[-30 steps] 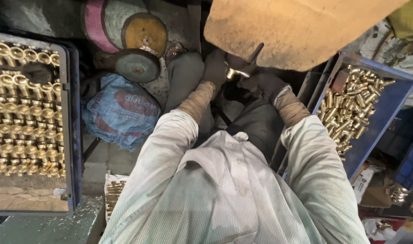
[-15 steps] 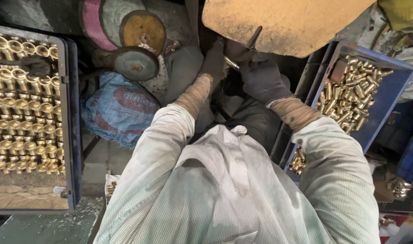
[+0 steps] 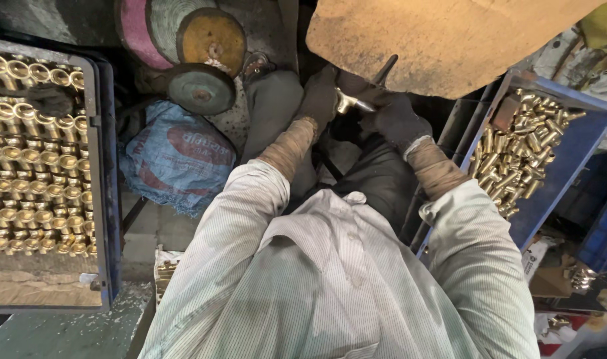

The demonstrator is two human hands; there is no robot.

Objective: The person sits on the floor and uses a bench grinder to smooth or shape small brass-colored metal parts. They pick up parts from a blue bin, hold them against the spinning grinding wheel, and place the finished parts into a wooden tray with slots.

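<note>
Now we hold 1 brass fitting [image 3: 347,102] just under the big tan wheel [image 3: 443,40]: our gloved left hand [image 3: 319,100] and right hand [image 3: 395,119] both grip it for steadiness. Right of the wheel, the blue crate [image 3: 569,159] keeps loose fittings within reach.

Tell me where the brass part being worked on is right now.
Top centre of the head view: the brass part sits between the left hand and right hand, just under the tan wheel.

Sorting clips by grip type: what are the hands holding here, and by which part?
Both gloved hands, left hand and right hand, grip one brass fitting by opposite ends; its middle shows between them.
</note>
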